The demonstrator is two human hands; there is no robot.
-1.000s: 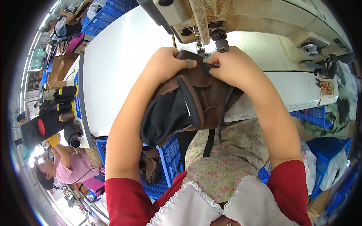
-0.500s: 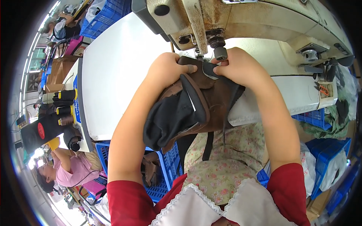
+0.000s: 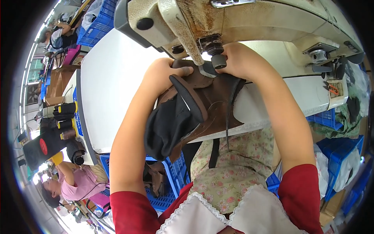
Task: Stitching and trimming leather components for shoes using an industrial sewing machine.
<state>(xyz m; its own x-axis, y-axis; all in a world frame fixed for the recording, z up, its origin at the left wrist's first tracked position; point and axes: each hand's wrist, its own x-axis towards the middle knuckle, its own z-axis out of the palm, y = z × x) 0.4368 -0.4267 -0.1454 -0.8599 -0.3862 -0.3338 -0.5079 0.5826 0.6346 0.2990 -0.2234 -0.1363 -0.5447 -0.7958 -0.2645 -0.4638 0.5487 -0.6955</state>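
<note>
A brown leather shoe upper [image 3: 216,99] with a black fabric lining [image 3: 167,124] lies on the white sewing table, hanging over its near edge. My left hand [image 3: 165,76] is closed on its far left part, thumb on top and fingers mostly out of sight. My right hand [image 3: 239,62] grips a dark edge of the upper on the right, its fingertips partly covered by a knob on the machine. Between my hands, the head of a worn cream sewing machine [image 3: 179,27] reaches down over the leather. The needle's contact point is hidden.
Blue crates stand below the table, one [image 3: 171,171] holding brown leather pieces. Orange-handled snips [image 3: 333,89] lie in a tray at the right. Thread cones [image 3: 66,113] stand at the left. Beyond them sits a person in pink [image 3: 80,183]; another person works farther back.
The view has shifted against the machine. The upper has turned slightly, showing more brown leather on its right side. Both hands keep their hold on it.
</note>
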